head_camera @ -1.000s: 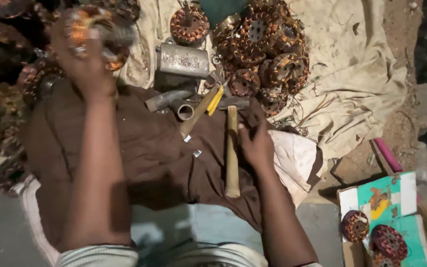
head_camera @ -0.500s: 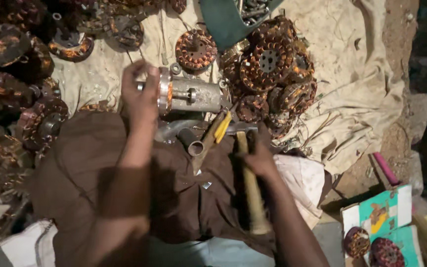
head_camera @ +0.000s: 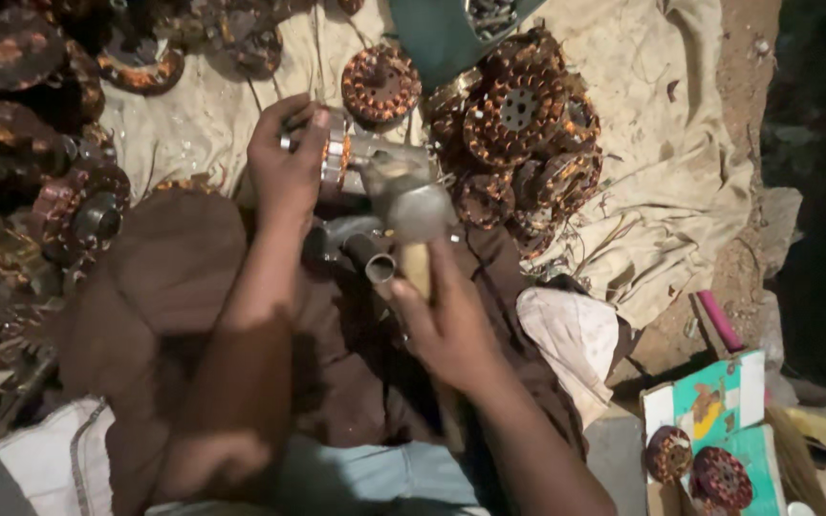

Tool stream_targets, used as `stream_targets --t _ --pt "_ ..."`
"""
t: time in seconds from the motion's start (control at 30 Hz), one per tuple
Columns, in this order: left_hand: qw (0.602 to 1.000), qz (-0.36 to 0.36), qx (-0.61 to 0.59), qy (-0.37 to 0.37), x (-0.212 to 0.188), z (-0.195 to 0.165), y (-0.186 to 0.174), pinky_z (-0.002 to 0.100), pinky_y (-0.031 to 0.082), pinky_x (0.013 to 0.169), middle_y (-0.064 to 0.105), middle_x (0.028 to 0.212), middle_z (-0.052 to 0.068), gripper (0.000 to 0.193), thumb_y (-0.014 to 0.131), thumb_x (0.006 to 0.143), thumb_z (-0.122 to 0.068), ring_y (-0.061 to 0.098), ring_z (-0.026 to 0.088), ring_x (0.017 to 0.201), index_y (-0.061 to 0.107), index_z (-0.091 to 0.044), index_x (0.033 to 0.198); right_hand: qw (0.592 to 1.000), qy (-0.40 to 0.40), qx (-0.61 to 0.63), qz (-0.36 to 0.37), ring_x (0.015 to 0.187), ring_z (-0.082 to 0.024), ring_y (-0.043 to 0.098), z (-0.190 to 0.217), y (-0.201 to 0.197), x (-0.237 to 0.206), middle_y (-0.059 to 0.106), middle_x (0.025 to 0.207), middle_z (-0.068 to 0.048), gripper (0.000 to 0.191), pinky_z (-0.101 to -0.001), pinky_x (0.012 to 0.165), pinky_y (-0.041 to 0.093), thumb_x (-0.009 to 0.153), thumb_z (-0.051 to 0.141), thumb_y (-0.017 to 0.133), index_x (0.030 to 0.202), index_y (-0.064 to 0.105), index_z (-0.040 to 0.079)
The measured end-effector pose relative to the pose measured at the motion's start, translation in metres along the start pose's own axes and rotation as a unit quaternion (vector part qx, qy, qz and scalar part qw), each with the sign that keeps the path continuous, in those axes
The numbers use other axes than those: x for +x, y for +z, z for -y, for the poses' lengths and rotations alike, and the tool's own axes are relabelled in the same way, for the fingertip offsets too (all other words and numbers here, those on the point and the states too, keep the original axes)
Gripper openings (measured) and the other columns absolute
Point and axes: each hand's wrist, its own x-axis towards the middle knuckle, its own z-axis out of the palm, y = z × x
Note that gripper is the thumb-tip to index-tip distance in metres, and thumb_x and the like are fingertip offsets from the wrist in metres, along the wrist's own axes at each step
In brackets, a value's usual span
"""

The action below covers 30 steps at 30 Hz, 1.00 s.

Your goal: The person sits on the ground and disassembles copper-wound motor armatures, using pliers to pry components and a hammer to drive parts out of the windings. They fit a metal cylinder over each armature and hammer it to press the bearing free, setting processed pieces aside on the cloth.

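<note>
Copper-wound stators (head_camera: 518, 124) heaped on beige cloth (head_camera: 662, 153); pink stick (head_camera: 719, 320) beside.

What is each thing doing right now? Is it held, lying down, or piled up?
Left hand: gripping the metal part.
Metal part: held on the cloth.
Right hand: gripping the hammer handle.
Hammer: raised, head blurred, over the metal part.
Coil pile: heaped on the cloth.
Pipe: lying by the right hand, open end showing.
Cloth: spread out, wrinkled.
Pink stick: lying on the ground.
</note>
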Motion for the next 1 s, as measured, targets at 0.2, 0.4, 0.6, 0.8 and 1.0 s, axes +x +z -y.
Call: stream_targets --t 0.2,0.4,0.6,0.8,1.0 --pt "0.996 -0.026 -0.062 -0.063 -0.001 0.0 -0.001 0.027 0.057 0.085 0.074 0.106 0.008 0.029 0.08 0.094 -0.011 0.068 0.012 0.095 0.071 0.0 0.119 0.965 0.222 -0.089 0.105 0.09 -0.047 0.071 0.016 0.015 0.056 0.071 0.102 -0.031 0.074 -0.0513 0.077 0.055 0.097 0.027 0.065 0.16 0.03 0.011" --pt "0.996 0.004 -0.084 0.008 0.007 0.003 -0.002 0.027 0.057 0.095 0.075 0.112 0.008 0.033 0.082 0.093 -0.011 0.07 0.013 0.104 0.066 0.002 0.12 0.999 -0.012 -0.051 0.006 0.105 -0.048 0.07 0.014 0.009 0.022 0.068 0.122 -0.032 0.063 -0.0503 0.088 0.057 0.105 0.022 0.062 0.159 0.032 0.008" --pt "0.993 -0.004 -0.086 -0.075 0.004 -0.005 -0.007 0.026 0.056 0.085 0.075 0.106 0.008 0.032 0.075 0.097 -0.02 0.067 0.013 0.094 0.072 0.003 0.118 0.978 0.178 -0.065 0.09 0.097 -0.048 0.07 -0.014 0.033 0.04 0.07 0.112 -0.03 0.065 -0.0506 0.081 0.054 0.1 0.029 0.062 0.157 0.039 0.007" --pt "0.991 -0.008 -0.062 -0.119 0.006 -0.011 -0.006 0.026 0.054 0.079 0.073 0.101 0.007 0.028 0.075 0.096 -0.021 0.065 0.012 0.089 0.071 0.002 0.112 0.998 0.058 0.031 -0.022 0.119 -0.045 0.071 -0.018 0.018 0.034 0.069 0.126 -0.03 0.051 -0.0459 0.098 0.055 0.109 0.029 0.06 0.15 0.044 0.002" --pt "0.997 0.035 -0.031 -0.066 0.005 0.001 -0.015 0.027 0.054 0.084 0.074 0.101 0.005 0.025 0.078 0.097 -0.02 0.065 0.012 0.092 0.072 0.001 0.109 0.987 0.134 0.066 0.053 0.111 -0.045 0.069 -0.012 0.011 0.022 0.07 0.118 -0.029 0.055 -0.045 0.094 0.055 0.105 0.033 0.053 0.151 0.044 0.004"
